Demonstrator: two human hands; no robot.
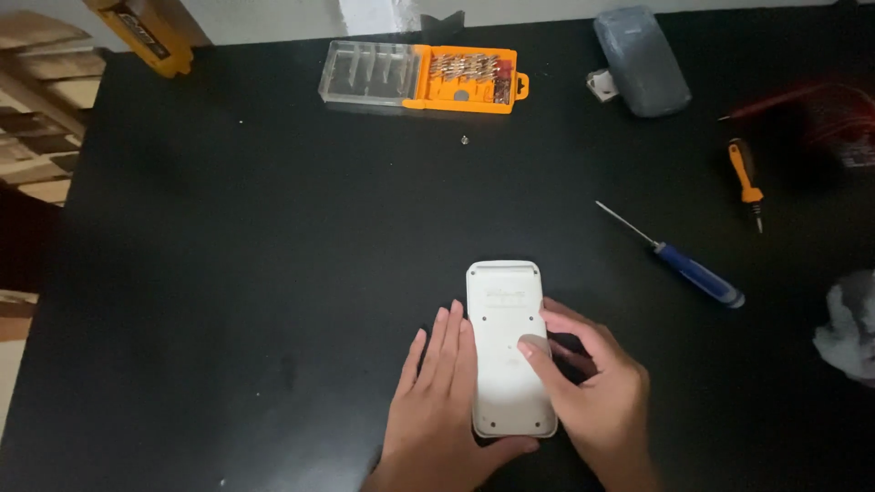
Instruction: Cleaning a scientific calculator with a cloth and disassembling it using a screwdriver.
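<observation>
White calculator [509, 346] face down near the desk's [228, 273] front edge, between both hands; left hand [437, 401] flat against its left side, thumb under the bottom edge; right hand [592, 392] pressing a thumb on its back; blue screwdriver [679, 260] lying well apart toward the right edge.

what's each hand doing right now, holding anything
Left hand: open, fingers flat along the left edge of the white rectangular plastic device, thumb at its near end.
Right hand: open, thumb pressed on the device's back, gripping nothing.
</observation>
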